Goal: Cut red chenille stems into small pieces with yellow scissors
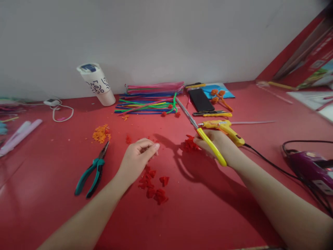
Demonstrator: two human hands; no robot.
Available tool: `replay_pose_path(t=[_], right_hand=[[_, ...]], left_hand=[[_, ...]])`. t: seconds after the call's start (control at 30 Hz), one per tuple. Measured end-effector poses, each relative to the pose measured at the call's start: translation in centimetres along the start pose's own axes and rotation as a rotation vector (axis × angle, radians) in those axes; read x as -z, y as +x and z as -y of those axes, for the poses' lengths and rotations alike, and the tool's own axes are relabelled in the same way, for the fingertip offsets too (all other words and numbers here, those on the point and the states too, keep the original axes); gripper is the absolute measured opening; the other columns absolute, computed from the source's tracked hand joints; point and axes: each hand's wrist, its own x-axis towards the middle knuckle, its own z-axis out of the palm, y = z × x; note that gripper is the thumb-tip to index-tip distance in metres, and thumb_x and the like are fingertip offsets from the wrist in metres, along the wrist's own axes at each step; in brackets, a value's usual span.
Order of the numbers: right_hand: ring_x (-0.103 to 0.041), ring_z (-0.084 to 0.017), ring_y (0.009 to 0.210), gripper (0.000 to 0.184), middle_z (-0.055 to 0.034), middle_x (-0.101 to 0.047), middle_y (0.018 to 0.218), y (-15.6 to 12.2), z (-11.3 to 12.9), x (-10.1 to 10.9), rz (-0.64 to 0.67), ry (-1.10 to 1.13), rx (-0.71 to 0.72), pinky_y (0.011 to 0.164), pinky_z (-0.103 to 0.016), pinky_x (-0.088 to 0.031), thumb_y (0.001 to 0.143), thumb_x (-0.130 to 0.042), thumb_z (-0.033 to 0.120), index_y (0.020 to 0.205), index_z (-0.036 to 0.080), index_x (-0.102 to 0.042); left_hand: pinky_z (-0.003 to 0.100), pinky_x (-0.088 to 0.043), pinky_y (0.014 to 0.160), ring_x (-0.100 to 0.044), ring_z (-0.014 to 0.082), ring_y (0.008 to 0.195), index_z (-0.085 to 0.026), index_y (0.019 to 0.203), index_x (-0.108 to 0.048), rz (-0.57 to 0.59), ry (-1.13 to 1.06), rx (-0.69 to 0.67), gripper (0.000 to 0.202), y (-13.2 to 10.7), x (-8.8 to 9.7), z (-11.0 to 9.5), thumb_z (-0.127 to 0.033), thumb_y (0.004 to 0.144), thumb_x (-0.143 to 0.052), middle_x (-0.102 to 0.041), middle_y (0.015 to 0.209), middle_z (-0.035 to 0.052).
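In my right hand (217,140) are scissors with yellow handles (211,146), their grey blades pointing up and to the left. The fingers of that hand reach to a pile of fine red fuzzy clippings (190,143) on the table. My left hand (140,156) hovers left of centre, thumb and fingertips pinched together; whatever lies between them is too small to make out. Just below it are several folded red fuzzy pieces (151,184). Teal-handled pliers (95,168) rest left of my left hand, their tips by a heap of orange clippings (101,133).
A yellow glue gun (221,125) with a black cord lies beyond my right hand. Along the wall are colourful pipe cleaners (148,100), a phone (201,99), a cutter (212,113) and a white tumbler (100,85). A purple device (312,168) sits far right.
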Motion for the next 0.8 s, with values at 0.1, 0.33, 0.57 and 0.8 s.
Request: replay_pose_path(t=[0.1,0.33,0.57,0.8], right_hand=[[-0.037,-0.009,0.038,0.022,0.0047,-0.038,0.04,0.5,-0.2,0.0,0.022,-0.059,-0.006,0.04,-0.023,-0.023,0.069,-0.047,0.034,0.055,0.02,-0.039],[-0.037,-0.01,0.04,0.016,0.0039,-0.039,0.041,0.4,-0.2,-0.3,-0.089,-0.047,-0.033,0.041,-0.024,-0.023,0.069,-0.044,0.031,0.058,0.02,-0.045],[-0.037,-0.01,0.047,0.014,0.0029,-0.043,0.049,-0.2,-0.1,-0.8,-0.183,0.0,0.104,0.044,-0.024,-0.024,0.067,-0.046,0.03,0.06,0.019,-0.046],[-0.03,-0.008,0.047,0.02,0.0053,-0.034,0.049,-0.5,0.4,-1.3,-0.163,-0.032,0.111,0.043,-0.022,-0.021,0.067,-0.047,0.032,0.056,0.019,-0.036]], left_hand=[[0.021,-0.035,0.053,-0.045,0.0093,0.054,-0.018,0.069,-0.059,-0.115,0.099,-0.024,0.005,0.5,0.3,0.4,-0.022,0.066,-0.058,-0.053,0.065,-0.0019],[0.025,-0.038,0.066,-0.05,0.0134,0.072,-0.017,0.062,-0.058,-0.096,0.205,-0.17,0.017,0.9,0.8,1.2,-0.024,0.074,-0.048,-0.054,0.08,0.0027],[0.023,-0.038,0.067,-0.05,0.0112,0.074,-0.019,0.073,-0.057,0.493,0.488,-0.377,0.016,-0.8,0.5,0.0,-0.009,0.069,-0.046,-0.051,0.093,0.0019],[0.025,-0.034,0.063,-0.047,0.0137,0.07,-0.017,0.065,-0.051,0.534,0.788,-0.451,0.008,-1.1,0.0,0.3,-0.012,0.069,-0.046,-0.051,0.075,0.0018]])
